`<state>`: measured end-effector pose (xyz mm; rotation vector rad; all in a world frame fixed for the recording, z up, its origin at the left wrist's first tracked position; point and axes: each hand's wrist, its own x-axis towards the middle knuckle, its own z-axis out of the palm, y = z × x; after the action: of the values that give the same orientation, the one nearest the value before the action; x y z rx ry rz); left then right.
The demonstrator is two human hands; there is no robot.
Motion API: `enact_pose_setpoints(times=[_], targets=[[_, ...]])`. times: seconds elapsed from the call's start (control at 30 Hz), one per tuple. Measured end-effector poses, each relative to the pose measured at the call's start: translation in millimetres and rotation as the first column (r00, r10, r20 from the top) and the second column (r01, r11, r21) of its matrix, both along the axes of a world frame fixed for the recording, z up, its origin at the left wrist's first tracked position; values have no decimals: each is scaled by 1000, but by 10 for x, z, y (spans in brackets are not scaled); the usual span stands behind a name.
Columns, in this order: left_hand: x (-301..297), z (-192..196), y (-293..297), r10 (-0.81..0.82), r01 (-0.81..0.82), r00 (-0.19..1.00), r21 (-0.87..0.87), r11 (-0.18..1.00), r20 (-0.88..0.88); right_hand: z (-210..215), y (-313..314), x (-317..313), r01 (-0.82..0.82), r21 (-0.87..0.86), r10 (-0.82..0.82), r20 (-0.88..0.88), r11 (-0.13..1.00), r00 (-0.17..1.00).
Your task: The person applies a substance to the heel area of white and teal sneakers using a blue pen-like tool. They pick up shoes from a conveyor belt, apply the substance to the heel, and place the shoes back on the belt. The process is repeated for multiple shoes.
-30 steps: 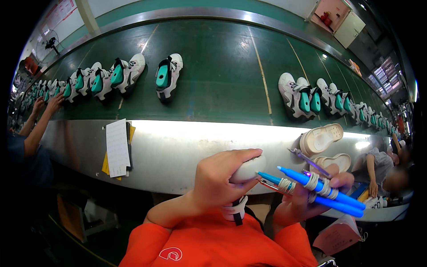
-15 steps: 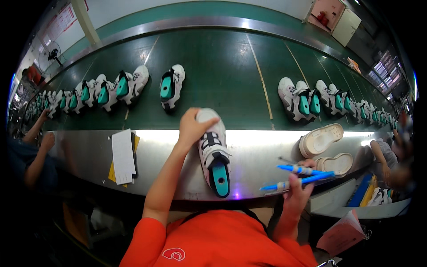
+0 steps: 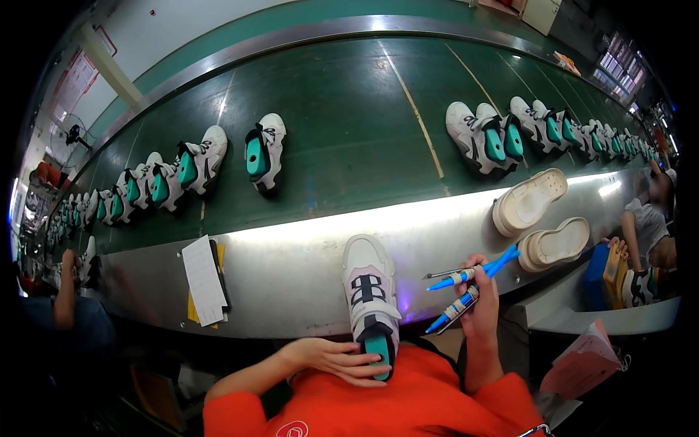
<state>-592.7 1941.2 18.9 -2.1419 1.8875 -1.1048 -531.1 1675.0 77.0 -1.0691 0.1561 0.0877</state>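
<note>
A white and pale pink sneaker (image 3: 371, 288) with black straps lies on the metal ledge, toe away from me, its heel past the near edge by my red shirt. A teal shoe last (image 3: 376, 344) fills its opening. Across the last and heel lie the spread, stretched fingers of my left hand (image 3: 331, 360). To the right of the sneaker, my right hand (image 3: 482, 298) is closed around two blue pens (image 3: 453, 309), their tips pointing left toward the shoe. Tan wrapping binds the pens, and thin metal rods run alongside them.
On the green conveyor belt (image 3: 335, 153) stand a single sneaker (image 3: 273, 149) and rows of similar sneakers at left and right. Beige clogs (image 3: 557, 244) sit right on the ledge, papers (image 3: 204, 280) left. Other people's arms show at both sides. A pink booklet (image 3: 582, 360) hangs lower right.
The sneaker has come nearer to my body. My left hand has gone from its toe to its heel. My right hand with the pens has turned, and the view has tilted.
</note>
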Motion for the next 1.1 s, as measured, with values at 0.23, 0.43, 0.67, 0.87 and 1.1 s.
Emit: enact_pose_setpoints(times=[0.23, 0.43, 0.67, 0.87, 1.1], targets=[[17, -361, -391, 5, -25, 999, -423, 906, -48, 204, 143, -34, -104, 83, 92, 134, 991, 987], [264, 771, -260, -463, -408, 571, -724, 556, -678, 659, 62, -238, -41, -277, 149, 381, 960, 912], [350, 1160, -305, -442, -566, 405, -600, 566, -800, 966, 344, -406, 81, -262, 86, 567, 962, 819], [348, 1179, -269, -415, -560, 410, -583, 588, -812, 834, 363, -391, 123, -311, 124, 666, 943, 735], [365, 1138, -218, -427, -529, 416, -595, 605, -803, 801, 412, -373, 154, -439, 197, 654, 885, 731]])
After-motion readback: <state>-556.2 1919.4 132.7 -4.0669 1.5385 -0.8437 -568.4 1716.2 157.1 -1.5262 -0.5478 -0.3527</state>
